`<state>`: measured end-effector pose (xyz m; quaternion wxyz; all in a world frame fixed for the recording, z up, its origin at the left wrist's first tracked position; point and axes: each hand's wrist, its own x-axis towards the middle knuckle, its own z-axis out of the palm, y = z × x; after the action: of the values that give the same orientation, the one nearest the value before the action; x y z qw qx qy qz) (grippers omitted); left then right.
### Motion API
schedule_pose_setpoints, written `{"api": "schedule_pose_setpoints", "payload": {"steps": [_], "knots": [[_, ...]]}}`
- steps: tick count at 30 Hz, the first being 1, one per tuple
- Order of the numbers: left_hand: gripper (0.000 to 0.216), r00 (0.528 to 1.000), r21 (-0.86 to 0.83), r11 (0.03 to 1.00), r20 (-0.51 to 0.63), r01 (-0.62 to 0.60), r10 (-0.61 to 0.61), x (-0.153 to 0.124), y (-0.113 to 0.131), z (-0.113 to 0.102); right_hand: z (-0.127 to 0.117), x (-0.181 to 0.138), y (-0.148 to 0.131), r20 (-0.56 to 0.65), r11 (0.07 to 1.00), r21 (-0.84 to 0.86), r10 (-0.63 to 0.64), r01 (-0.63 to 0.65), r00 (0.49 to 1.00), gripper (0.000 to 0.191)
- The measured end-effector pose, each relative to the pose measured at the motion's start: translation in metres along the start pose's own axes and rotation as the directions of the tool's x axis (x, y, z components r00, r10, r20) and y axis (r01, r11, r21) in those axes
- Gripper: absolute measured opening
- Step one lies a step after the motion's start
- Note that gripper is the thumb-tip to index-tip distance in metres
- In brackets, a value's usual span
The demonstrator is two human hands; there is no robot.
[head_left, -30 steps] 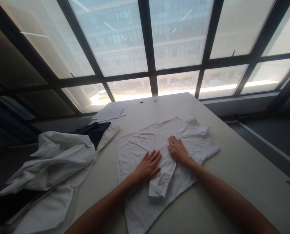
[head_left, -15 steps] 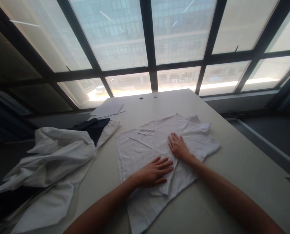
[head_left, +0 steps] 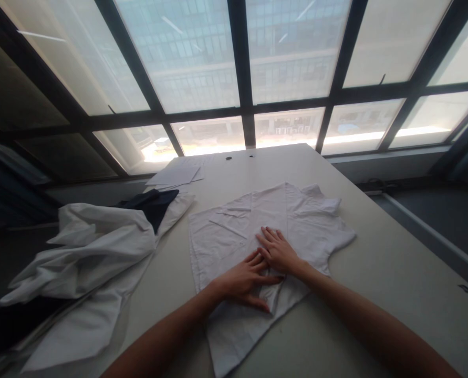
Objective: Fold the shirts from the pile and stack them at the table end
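A white shirt (head_left: 234,236) lies spread flat on the pale table (head_left: 375,273), collar end towards the window. My left hand (head_left: 243,278) rests on its middle with fingers stretched out over a folded sleeve. My right hand (head_left: 275,249) lies flat beside it, fingers apart, its fingertips touching the left hand's. Both palms press on the cloth and neither holds anything.
A heap of white garments (head_left: 87,262) with a dark navy piece (head_left: 153,202) covers the table's left side. Sheets of paper (head_left: 174,176) lie at the far left near the window. The table's right edge drops off to a dark floor.
My right hand slid left and towards me across the shirt until it met the left hand. My left hand moved a little nearer over the folded sleeve. The shirt lies smoother.
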<state>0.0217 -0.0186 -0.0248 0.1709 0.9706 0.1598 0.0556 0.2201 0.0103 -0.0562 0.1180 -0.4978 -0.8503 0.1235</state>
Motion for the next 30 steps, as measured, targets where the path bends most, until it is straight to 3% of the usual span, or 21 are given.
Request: {"api": "schedule_pose_setpoints", "payload": {"steps": [5,10,15,22,30], "knots": [[0.069,0.998,-0.12,0.992,0.046,-0.042,0.048,0.0,0.0,-0.004,-0.005,0.007,0.026,-0.026,0.99,-0.063,0.121,-0.123,0.992,0.059],[0.053,0.991,-0.261,0.957,-0.061,-0.128,0.116,0.0,-0.002,0.004,-0.001,0.008,0.029,-0.066,0.988,-0.069,0.136,-0.14,0.989,0.06],[0.037,0.975,-0.126,0.985,-0.199,-0.121,0.094,0.002,-0.007,0.008,0.001,0.008,0.028,-0.074,0.987,-0.074,0.134,-0.14,0.988,0.059],[0.067,0.996,0.04,0.996,-0.04,0.083,-0.082,0.0,-0.006,0.009,0.0,0.007,0.03,-0.072,0.987,-0.082,0.131,-0.137,0.989,0.058],[0.053,0.999,0.014,1.0,0.048,0.006,-0.007,-0.004,0.001,0.005,0.001,-0.014,0.023,-0.091,0.974,-0.114,0.185,-0.194,0.979,0.059]]}}
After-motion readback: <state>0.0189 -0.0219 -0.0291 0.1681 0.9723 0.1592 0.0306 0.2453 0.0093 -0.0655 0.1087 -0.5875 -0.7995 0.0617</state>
